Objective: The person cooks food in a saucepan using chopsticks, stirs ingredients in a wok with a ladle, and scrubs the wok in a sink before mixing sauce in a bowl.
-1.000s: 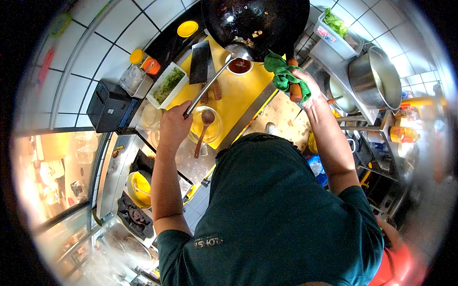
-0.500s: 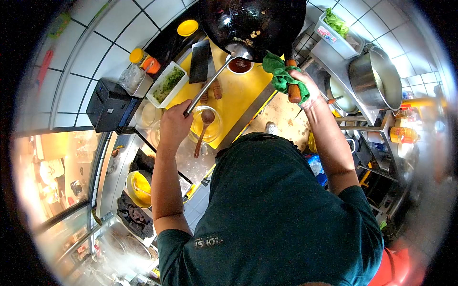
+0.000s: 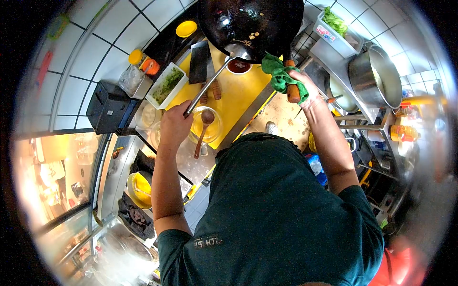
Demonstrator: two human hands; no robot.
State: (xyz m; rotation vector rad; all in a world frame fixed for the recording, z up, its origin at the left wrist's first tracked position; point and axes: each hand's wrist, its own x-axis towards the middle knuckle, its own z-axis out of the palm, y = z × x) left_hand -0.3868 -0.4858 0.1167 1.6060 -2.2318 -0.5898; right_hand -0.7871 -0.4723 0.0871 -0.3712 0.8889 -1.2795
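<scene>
White tiled walls (image 3: 107, 24) curve around a cramped kitchen, where a yellow board (image 3: 250, 93) covers part of the counter and carries a broad dark blade (image 3: 197, 66). Beside the blade, a white tub (image 3: 179, 88) holds chopped greens (image 3: 167, 84); a small bowl of dark red sauce (image 3: 238, 67) sits near the board's far end, and a wooden spoon (image 3: 205, 125) lies across a clear bowl (image 3: 215, 132). At right, leafy greens (image 3: 335, 22) fill a plastic bin (image 3: 352, 44) next to a large steel pot (image 3: 359, 78). Just beyond the sauce, the black wok (image 3: 253, 21) contains a few pale bits. Both arms reach forward: the left hand (image 3: 174, 121) has its fingers wrapped around the ladle (image 3: 214, 77), whose head overlaps the wok's near rim, while the right hand (image 3: 307, 86) is closed around the wok's wooden handle (image 3: 292, 91) with a green cloth (image 3: 274, 66).
</scene>
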